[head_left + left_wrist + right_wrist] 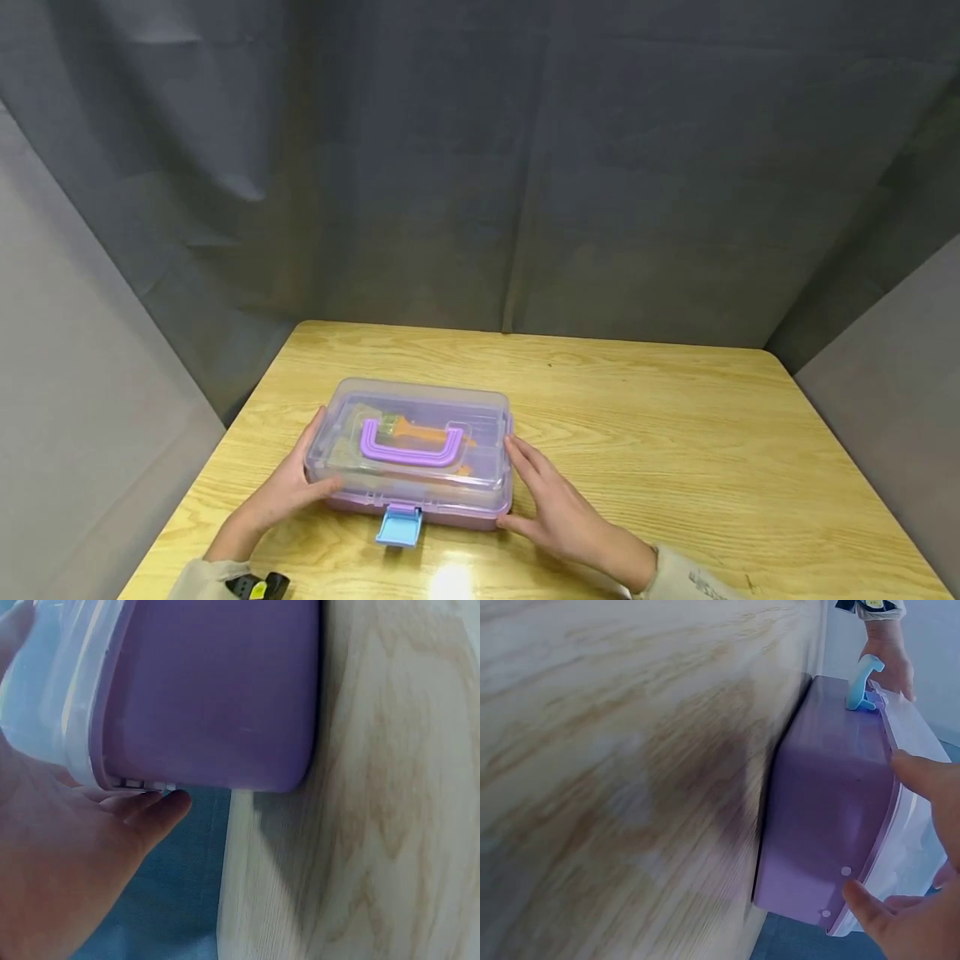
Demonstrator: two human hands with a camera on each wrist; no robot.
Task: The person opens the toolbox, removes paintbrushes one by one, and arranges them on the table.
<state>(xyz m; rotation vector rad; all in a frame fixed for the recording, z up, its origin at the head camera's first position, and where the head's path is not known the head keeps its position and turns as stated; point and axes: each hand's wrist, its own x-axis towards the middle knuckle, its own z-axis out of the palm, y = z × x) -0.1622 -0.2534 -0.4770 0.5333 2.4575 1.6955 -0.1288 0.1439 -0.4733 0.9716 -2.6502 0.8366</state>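
A storage box (480, 492) with a purple base and a clear lid (480, 408) sits on the table, left of its middle. Its purple handle (408, 457) lies folded on the lid, and the blue front latch (399, 527) is flipped down. Through the lid I see an orange-handled brush (420, 431); the other contents are blurred. My left hand (281, 492) holds the box's left end, thumb at the front and fingers reaching round to the back. With my right hand (558, 508) I hold the right end, thumb near the front corner. The lid appears to rest on the base.
The wooden table (660, 433) extends to the right and behind the box. A dark grey curtain (600, 167) hangs along the back, with pale panels (82, 375) at the sides. A black band (255, 586) is on my left wrist.
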